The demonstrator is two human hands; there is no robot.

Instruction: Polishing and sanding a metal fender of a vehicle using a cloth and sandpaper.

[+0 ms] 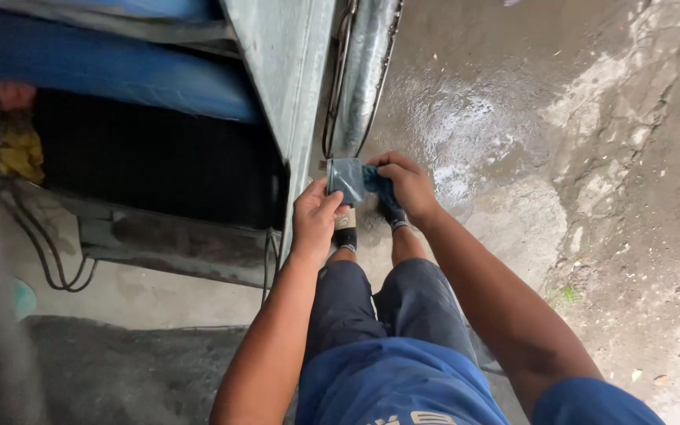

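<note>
I stand beside a vehicle and look down at my legs and feet. Both hands hold a folded blue-grey cloth (352, 179) in front of me at waist height. My left hand (314, 219) grips its lower left edge with the thumb on top. My right hand (408, 182) is closed on the bunched right end of the cloth. The cloth hangs just off the edge of the vehicle's grey metal side panel (289, 71).
An open vehicle cabin lies at the left with a blue seat (112, 67), a dark footwell (159, 161), cables (53, 252) and a yellow rag (19, 148). A shiny metal tube (364, 71) runs along the panel. Wet concrete ground (560, 157) spreads to the right.
</note>
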